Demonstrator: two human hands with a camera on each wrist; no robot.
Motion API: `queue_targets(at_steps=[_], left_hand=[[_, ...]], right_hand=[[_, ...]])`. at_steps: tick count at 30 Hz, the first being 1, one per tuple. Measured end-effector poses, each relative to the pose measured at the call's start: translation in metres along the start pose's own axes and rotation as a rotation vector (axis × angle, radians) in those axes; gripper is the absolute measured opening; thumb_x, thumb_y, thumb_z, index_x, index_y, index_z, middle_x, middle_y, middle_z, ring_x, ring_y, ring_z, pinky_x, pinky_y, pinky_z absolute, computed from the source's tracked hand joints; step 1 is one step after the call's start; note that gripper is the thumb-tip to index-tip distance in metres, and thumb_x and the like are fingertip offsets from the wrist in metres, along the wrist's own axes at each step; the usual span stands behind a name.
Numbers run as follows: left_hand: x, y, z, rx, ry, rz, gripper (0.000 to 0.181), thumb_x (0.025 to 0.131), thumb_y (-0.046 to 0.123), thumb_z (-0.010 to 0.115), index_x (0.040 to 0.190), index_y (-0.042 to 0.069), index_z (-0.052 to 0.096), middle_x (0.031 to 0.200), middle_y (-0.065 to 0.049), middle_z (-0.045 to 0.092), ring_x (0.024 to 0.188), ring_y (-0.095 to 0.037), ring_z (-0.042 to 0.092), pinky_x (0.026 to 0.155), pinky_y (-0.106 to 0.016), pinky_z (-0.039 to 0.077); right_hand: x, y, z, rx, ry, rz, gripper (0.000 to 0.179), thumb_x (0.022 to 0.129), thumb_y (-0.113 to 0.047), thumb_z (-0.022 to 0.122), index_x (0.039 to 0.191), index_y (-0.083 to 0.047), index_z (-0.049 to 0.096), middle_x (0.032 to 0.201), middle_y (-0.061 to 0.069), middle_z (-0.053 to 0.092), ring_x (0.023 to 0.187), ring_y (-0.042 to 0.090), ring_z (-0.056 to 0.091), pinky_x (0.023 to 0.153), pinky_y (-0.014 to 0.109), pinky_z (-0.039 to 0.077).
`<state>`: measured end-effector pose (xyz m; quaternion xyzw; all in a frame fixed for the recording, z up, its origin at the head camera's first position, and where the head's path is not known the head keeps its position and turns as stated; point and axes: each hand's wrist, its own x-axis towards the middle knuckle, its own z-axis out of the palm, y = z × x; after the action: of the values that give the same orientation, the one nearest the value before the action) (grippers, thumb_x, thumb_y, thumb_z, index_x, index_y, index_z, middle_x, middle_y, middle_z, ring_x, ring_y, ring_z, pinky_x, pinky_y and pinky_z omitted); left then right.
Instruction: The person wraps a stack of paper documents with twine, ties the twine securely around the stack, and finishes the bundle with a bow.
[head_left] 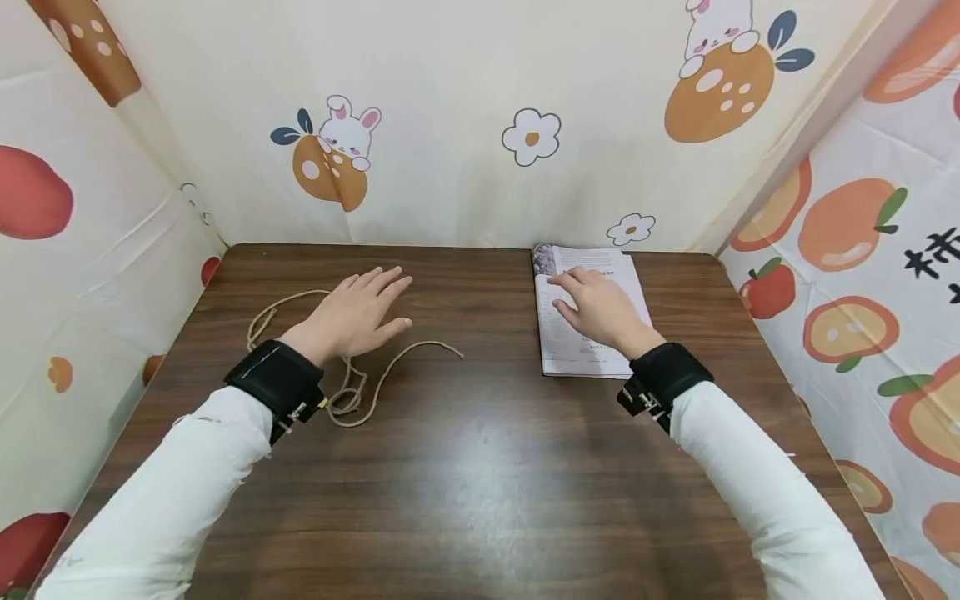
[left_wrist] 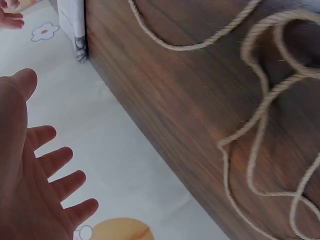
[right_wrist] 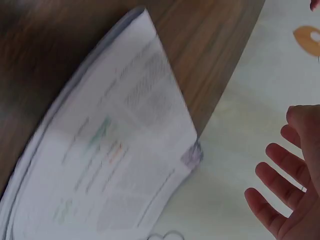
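My left hand [head_left: 350, 314] is held above a loose, tangled length of beige rope [head_left: 347, 400], its fingers extended and holding nothing. Several loops of that rope [left_wrist: 262, 107] lie on the wood in the left wrist view, apart from the palm. Over on the right, my right hand [head_left: 597, 308] hovers above a printed magazine or booklet [head_left: 558, 342] near the back edge. Its fingers [right_wrist: 282, 175] are loosely spread in the right wrist view, with a gap between them and the printed pages [right_wrist: 115, 150]. Part of the rope is hidden behind the left hand and wristband.
Both things lie on a dark brown wooden table [head_left: 480, 483]. A pale curtain [head_left: 450, 108] with rabbit and flower prints rises behind its back edge. Fruit-patterned sheets [head_left: 847, 333] hang along both sides. Each wrist wears a black band [head_left: 279, 383].
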<state>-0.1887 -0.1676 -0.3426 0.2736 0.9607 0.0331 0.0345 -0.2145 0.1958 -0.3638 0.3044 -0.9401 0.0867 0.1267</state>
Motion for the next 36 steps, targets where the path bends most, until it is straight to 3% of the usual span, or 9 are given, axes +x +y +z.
queue_targets(at_steps=[7, 15, 22, 31, 36], left_hand=[[-0.027, -0.013, 0.008, 0.025, 0.131, 0.028, 0.058, 0.091, 0.038, 0.053, 0.138, 0.005, 0.039, 0.140, -0.017, 0.039, 0.127, -0.036, 0.037, 0.102, -0.051, 0.029], [-0.058, -0.030, 0.024, 0.011, 0.198, -0.008, 0.049, 0.088, 0.030, 0.060, 0.128, 0.003, 0.050, 0.126, -0.017, 0.051, 0.112, -0.035, 0.051, 0.090, -0.049, 0.040], [-0.084, -0.039, 0.039, 0.003, 0.244, -0.018, 0.044, 0.085, 0.024, 0.064, 0.121, 0.000, 0.054, 0.119, -0.019, 0.054, 0.102, -0.037, 0.054, 0.082, -0.050, 0.043], [-0.118, -0.055, 0.061, -0.025, 0.324, -0.100, 0.042, 0.081, 0.018, 0.066, 0.117, -0.001, 0.055, 0.112, -0.020, 0.056, 0.097, -0.038, 0.055, 0.079, -0.051, 0.043], [-0.135, -0.059, 0.072, -0.030, 0.323, -0.171, 0.039, 0.079, 0.016, 0.067, 0.113, -0.001, 0.057, 0.108, -0.019, 0.057, 0.093, -0.037, 0.056, 0.074, -0.051, 0.044]], right_hand=[[0.004, -0.031, 0.020, 0.054, -0.015, -0.078, 0.027, 0.085, -0.017, 0.063, 0.110, -0.007, 0.063, 0.099, 0.010, 0.062, 0.085, 0.027, 0.060, 0.070, 0.040, 0.049], [0.015, -0.076, 0.039, 0.071, -0.106, -0.167, 0.024, 0.087, -0.021, 0.061, 0.108, -0.009, 0.063, 0.103, 0.007, 0.061, 0.089, 0.025, 0.060, 0.075, 0.037, 0.050], [0.024, -0.114, 0.049, 0.074, -0.177, -0.240, 0.022, 0.088, -0.024, 0.060, 0.108, -0.014, 0.063, 0.100, 0.003, 0.060, 0.086, 0.021, 0.059, 0.072, 0.035, 0.050], [0.032, -0.157, 0.061, 0.118, -0.266, -0.372, 0.024, 0.088, -0.026, 0.058, 0.110, -0.016, 0.062, 0.106, 0.000, 0.058, 0.095, 0.019, 0.058, 0.083, 0.033, 0.047], [0.029, -0.183, 0.063, 0.045, -0.366, -0.437, 0.029, 0.090, -0.031, 0.056, 0.115, -0.017, 0.061, 0.111, -0.001, 0.058, 0.098, 0.017, 0.056, 0.085, 0.031, 0.046]])
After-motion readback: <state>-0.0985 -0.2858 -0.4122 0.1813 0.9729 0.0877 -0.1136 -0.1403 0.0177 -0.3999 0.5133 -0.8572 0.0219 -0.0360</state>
